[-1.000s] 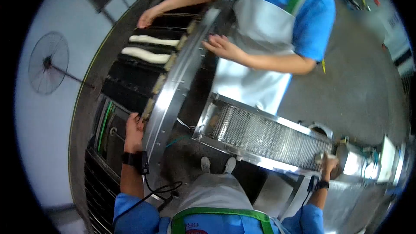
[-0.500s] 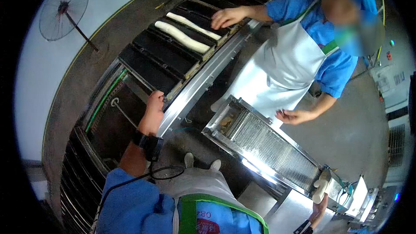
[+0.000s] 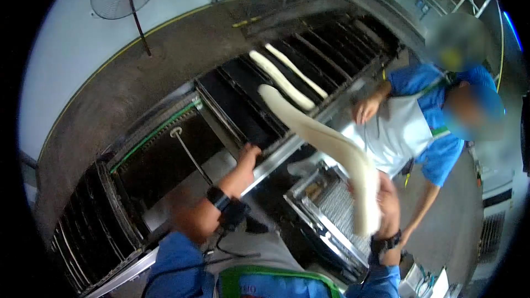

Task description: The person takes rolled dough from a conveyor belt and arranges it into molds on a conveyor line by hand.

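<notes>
The right hand (image 3: 388,197) grips the near portion of the long dough strip (image 3: 326,135), which partly hides the fingers; the strip spans from beside the tray conveyor (image 3: 234,85) to over its surface. The left hand (image 3: 247,160) is at the conveyor's near rail (image 3: 274,162), fingers bent; whether they grip cannot be determined. A thick laid strip (image 3: 281,81) and a thin laid strip (image 3: 296,70) lie side by side on the conveyor. A co-worker (image 3: 393,138) stands beside it.
</notes>
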`<move>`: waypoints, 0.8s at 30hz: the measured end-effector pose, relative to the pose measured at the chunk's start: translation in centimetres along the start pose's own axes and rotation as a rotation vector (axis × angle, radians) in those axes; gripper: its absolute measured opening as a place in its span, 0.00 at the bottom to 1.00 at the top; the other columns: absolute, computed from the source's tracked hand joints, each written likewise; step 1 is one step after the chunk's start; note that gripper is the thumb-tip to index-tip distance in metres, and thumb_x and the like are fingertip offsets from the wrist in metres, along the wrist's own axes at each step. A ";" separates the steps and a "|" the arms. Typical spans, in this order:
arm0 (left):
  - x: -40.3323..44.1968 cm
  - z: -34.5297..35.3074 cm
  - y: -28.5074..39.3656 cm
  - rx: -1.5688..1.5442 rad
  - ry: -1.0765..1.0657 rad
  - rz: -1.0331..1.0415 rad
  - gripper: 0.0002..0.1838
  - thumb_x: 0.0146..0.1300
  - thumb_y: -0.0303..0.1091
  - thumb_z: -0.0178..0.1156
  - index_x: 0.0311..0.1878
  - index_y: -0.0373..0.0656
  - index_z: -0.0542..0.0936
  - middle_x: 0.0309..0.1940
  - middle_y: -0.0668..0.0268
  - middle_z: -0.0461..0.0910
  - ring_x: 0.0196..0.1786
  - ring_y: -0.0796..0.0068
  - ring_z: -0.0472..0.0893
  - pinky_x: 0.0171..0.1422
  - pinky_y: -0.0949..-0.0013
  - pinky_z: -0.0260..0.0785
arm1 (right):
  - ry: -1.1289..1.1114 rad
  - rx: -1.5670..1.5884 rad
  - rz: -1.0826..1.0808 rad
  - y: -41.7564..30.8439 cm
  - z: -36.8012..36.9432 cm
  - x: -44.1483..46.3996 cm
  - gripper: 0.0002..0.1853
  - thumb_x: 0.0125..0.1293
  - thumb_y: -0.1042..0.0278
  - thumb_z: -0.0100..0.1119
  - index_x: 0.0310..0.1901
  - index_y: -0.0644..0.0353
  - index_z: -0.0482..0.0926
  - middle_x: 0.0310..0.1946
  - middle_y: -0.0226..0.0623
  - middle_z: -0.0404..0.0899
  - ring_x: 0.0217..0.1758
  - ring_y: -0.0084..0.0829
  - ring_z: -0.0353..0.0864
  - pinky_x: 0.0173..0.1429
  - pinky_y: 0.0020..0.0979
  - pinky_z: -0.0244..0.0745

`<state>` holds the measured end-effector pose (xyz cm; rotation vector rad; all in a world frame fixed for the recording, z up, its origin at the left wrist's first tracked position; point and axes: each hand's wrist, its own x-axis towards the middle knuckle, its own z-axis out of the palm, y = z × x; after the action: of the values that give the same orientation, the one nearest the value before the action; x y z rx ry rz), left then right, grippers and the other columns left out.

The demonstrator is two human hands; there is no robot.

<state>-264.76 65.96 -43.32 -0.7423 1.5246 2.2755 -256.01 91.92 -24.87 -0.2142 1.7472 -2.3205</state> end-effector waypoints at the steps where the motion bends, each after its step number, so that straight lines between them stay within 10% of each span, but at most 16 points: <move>1: -0.3 0.4 0.6 0.031 0.002 -0.029 0.22 0.47 0.32 0.49 0.48 0.40 0.63 0.49 0.61 0.62 0.54 0.66 0.60 0.54 0.68 0.52 | -0.088 0.024 0.073 0.7 1.1 3.8 0.24 0.52 0.65 0.53 0.48 0.71 0.62 0.33 0.47 0.74 0.32 0.30 0.76 0.34 0.25 0.74; 9: -0.6 -0.8 0.5 -0.090 -0.078 0.000 0.21 0.49 0.33 0.52 0.49 0.47 0.63 0.44 0.69 0.67 0.47 0.76 0.65 0.52 0.72 0.56 | -0.029 -0.113 0.574 16.8 5.8 23.0 0.28 0.46 0.66 0.55 0.48 0.71 0.62 0.38 0.42 0.70 0.36 0.30 0.73 0.44 0.30 0.69; 12: -0.2 -1.3 -0.3 -0.184 -0.109 0.034 0.21 0.49 0.29 0.49 0.49 0.46 0.63 0.44 0.68 0.66 0.46 0.76 0.67 0.51 0.72 0.57 | -0.321 -0.222 0.661 20.0 4.9 25.7 0.22 0.44 0.67 0.56 0.42 0.69 0.68 0.35 0.40 0.72 0.36 0.31 0.73 0.43 0.32 0.68; 16: -0.4 -1.0 -0.5 -0.168 -0.058 0.059 0.21 0.46 0.24 0.46 0.47 0.46 0.64 0.43 0.68 0.67 0.46 0.75 0.67 0.50 0.72 0.58 | -0.493 -1.241 0.233 21.6 8.0 27.3 0.13 0.43 0.68 0.54 0.33 0.63 0.74 0.31 0.48 0.74 0.34 0.42 0.75 0.39 0.35 0.70; 20: -1.4 0.5 2.6 -0.230 -0.230 0.051 0.18 0.46 0.28 0.51 0.44 0.47 0.65 0.40 0.69 0.68 0.44 0.74 0.66 0.51 0.69 0.56 | 0.039 -1.328 0.196 20.5 8.8 24.6 0.11 0.47 0.70 0.49 0.31 0.66 0.73 0.30 0.49 0.75 0.33 0.43 0.76 0.36 0.36 0.72; 24: -0.4 0.7 4.0 -0.143 -0.307 -0.035 0.10 0.48 0.27 0.50 0.36 0.47 0.67 0.34 0.69 0.68 0.42 0.74 0.67 0.50 0.68 0.57 | 0.058 -1.437 -0.061 17.8 7.2 21.0 0.11 0.47 0.67 0.49 0.30 0.65 0.74 0.28 0.46 0.75 0.33 0.41 0.76 0.36 0.37 0.71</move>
<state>-266.66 65.08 -39.75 -0.4242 1.2113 2.3599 -272.79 74.87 -40.38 -0.3956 3.0475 -0.6547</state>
